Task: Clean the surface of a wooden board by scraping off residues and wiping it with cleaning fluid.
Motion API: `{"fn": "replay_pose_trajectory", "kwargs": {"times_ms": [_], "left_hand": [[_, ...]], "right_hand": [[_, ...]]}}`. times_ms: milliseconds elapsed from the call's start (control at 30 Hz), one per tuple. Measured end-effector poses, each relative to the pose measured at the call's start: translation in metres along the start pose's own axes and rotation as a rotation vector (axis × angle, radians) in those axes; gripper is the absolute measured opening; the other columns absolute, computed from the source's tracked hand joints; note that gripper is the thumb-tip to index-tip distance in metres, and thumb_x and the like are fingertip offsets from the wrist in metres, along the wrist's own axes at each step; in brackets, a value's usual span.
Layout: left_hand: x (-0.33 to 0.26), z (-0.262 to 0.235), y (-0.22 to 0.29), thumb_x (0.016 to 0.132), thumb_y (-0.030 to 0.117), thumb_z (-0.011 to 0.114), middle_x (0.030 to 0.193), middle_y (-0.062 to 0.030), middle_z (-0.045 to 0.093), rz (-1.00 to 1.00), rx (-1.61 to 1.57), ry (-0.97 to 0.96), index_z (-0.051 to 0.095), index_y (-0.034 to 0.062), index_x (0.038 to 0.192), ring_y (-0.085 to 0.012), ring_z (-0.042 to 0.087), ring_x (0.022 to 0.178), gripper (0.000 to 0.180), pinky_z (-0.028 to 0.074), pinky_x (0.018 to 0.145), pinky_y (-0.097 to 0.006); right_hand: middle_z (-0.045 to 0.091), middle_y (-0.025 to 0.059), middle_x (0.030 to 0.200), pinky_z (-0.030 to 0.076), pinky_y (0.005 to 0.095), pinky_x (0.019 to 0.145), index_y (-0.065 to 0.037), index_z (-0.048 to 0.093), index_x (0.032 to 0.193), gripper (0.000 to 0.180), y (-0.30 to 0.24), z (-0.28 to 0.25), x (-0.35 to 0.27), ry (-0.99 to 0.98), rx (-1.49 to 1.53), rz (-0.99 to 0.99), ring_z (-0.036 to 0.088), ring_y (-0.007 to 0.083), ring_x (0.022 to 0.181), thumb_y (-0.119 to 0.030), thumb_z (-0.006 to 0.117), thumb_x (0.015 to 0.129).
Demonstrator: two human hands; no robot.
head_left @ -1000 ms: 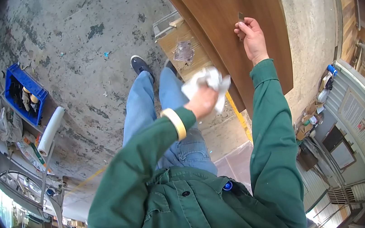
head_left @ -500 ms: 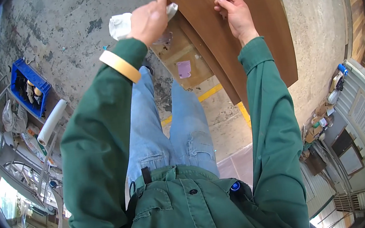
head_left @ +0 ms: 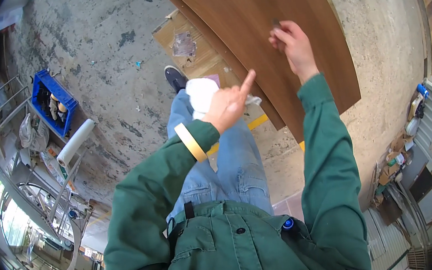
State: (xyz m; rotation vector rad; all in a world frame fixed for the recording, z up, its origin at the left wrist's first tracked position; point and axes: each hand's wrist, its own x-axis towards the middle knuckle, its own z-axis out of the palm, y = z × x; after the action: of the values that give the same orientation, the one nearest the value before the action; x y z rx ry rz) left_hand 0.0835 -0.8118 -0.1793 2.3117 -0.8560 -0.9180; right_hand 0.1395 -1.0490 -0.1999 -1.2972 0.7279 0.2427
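My left hand [head_left: 227,106] is closed around a crumpled white cloth [head_left: 202,94], its index finger stretched out to the near left edge of a brown wood-grain panel [head_left: 319,49]. A ring of pale tape [head_left: 190,141] circles that sleeve near the cuff. Over the panel, my right hand [head_left: 297,49] pinches a small thin dark blade [head_left: 276,22] between thumb and fingers; most of the blade is hidden or blurred. Beneath the top panel lies another brown panel [head_left: 274,119], its edge showing on the left.
A lighter board [head_left: 163,36] with a clear plastic scrap [head_left: 183,44] sits under the panels. To the left are a blue crate [head_left: 37,100] with gloves inside, a white roll [head_left: 76,141] and metal rails. Cardboard scraps [head_left: 390,167] line the right side.
My left hand with the cloth has come back toward my body, along the panel's left edge. My right hand, still pinching the blade, sits slightly lower and farther right in view.
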Motion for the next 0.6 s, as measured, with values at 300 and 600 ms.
{"fn": "replay_pose_trajectory", "kwargs": {"times_ms": [300, 600], "left_hand": [[0.036, -0.193, -0.133, 0.095, 0.021, 0.056, 0.086, -0.0055, 0.067, -0.274, -0.476, 0.755, 0.067, 0.0071, 0.102, -0.0132, 0.061, 0.077, 0.019, 0.051, 0.069, -0.032], [0.133, -0.182, -0.202, 0.072, 0.0, 0.053, 0.144, -0.0233, 0.04, 0.178, 0.386, 0.791, 0.046, -0.0055, 0.134, -0.0394, 0.036, 0.135, 0.062, 0.026, 0.111, -0.055]], "right_hand": [[0.069, 0.0089, 0.092, 0.054, 0.0317, 0.073, -0.008, 0.061, 0.102, 0.01, 0.028, -0.065, -0.025, 0.008, 0.55, 0.003, 0.067, 0.0212, 0.081, -0.005, 0.06, 0.092], [0.068, 0.0088, 0.094, 0.054, 0.0317, 0.072, -0.007, 0.06, 0.106, 0.013, 0.027, -0.033, -0.015, 0.087, 0.511, 0.003, 0.066, 0.0218, 0.082, -0.007, 0.059, 0.093]]}}
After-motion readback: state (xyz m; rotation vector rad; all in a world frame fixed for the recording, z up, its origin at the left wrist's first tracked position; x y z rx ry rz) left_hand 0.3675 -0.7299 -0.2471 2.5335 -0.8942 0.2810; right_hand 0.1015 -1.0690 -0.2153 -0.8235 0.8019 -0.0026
